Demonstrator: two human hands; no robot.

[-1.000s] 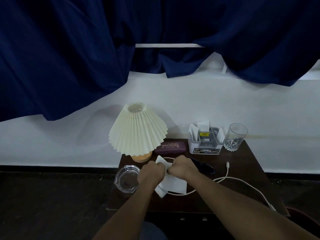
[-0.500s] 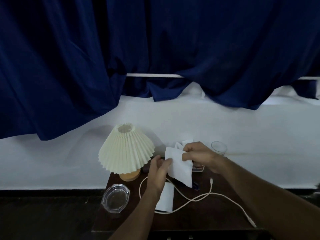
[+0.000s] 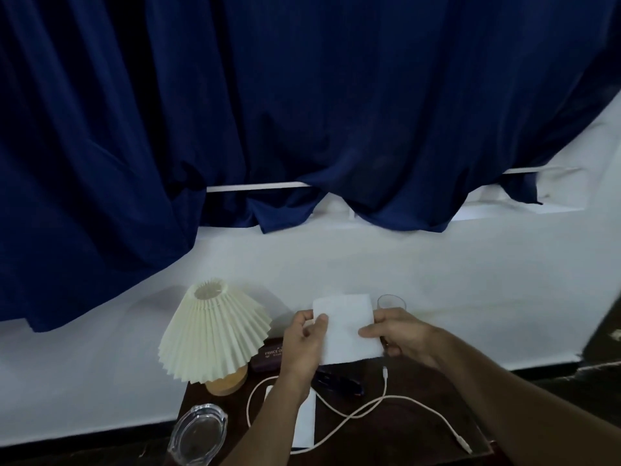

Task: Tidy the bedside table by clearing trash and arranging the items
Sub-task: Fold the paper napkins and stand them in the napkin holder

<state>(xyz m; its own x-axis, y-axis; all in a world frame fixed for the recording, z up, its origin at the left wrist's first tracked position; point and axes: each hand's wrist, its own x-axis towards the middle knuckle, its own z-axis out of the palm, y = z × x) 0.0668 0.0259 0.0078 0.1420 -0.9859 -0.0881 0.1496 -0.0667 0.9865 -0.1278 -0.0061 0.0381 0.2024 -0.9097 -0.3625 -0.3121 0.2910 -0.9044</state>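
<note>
Both hands hold a white tissue [image 3: 346, 326] up above the dark bedside table [image 3: 413, 435], spread flat between them. The left hand [image 3: 302, 346] pinches the sheet's left edge, with the thumb laid on the near face and the curled fingers [image 3: 302, 316] going behind it. The right hand [image 3: 401, 334] pinches the right edge the same way: its thumb presses the near face, while the other fingers are folded behind the sheet and mostly hidden.

Just above the right-hand fingers the rim of a drinking glass [image 3: 391, 301] shows; the rest is covered by the tissue and hand. Left of the left-hand fingers lies a maroon glasses case [image 3: 268, 357], partly behind that hand. Further left stands a lamp [image 3: 215, 334] with a cream pleated shade and a wooden base.

Below the fingers, on the table, dark eyeglasses [image 3: 339, 383] lie between the two wrists. A second tissue [image 3: 306, 423] lies flat beneath the left forearm. A white charging cable [image 3: 369, 403] loops across the top, one plug pointing up just under the right-hand fingers. Well down and left of the left hand, a glass ashtray [image 3: 198, 432] sits at the table's edge. A navy curtain [image 3: 302, 112] hangs above
</note>
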